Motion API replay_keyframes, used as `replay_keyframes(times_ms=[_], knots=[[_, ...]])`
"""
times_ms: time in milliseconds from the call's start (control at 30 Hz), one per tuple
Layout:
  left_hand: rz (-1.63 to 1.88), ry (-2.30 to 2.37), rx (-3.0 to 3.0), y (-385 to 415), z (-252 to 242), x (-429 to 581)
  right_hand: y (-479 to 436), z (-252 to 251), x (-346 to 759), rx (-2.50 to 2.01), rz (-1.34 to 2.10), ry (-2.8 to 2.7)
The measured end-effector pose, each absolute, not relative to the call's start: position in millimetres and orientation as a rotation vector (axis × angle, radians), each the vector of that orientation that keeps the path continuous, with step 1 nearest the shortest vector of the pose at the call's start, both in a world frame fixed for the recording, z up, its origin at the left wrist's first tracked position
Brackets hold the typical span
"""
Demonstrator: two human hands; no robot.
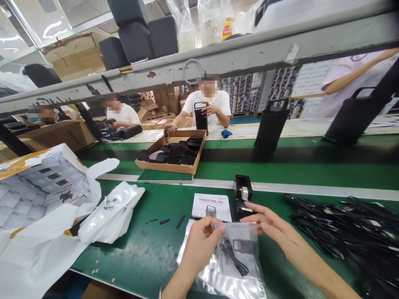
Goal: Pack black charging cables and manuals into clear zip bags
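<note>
My left hand (202, 241) pinches the top left corner of a clear plastic bag (254, 265). Inside the bag are a coiled black cable (233, 258) and a printed leaflet. My right hand (271, 224) is at the bag's top right, its fingers apart and reaching to the black tape dispenser (243, 191). Under the filled bag lie more clear bags (183, 245). A printed booklet (199, 203) rests just behind my left hand, beside the dispenser.
Black cables (336, 224) are heaped at the right. White sleeves (112, 211) and crumpled wrapping (40, 257) lie left. Across the green belt (227, 166) stand a carton (165, 167) of black pieces and black speakers (271, 128). A person (218, 99) sits opposite, holding a speaker.
</note>
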State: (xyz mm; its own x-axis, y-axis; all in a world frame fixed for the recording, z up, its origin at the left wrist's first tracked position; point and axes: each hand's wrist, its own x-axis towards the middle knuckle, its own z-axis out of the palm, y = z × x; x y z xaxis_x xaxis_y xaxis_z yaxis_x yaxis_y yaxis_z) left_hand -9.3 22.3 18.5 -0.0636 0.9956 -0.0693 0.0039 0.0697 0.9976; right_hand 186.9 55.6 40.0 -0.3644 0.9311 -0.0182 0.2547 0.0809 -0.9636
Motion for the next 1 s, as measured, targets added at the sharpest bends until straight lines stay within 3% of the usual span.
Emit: replay_keyframes(times_ms=[267,600,1000], knots=[[1.346,1.273,1.07,18,6,-12,77,22,189,-1.552,0.986,-1.55],[1.349,1.268,1.054,12,-2,-20,98,29,193,-1.505,1.321,-1.412],[1.365,1.308,1.022,16,-3,-14,67,-1,185,-1.494,1.148,-1.313]])
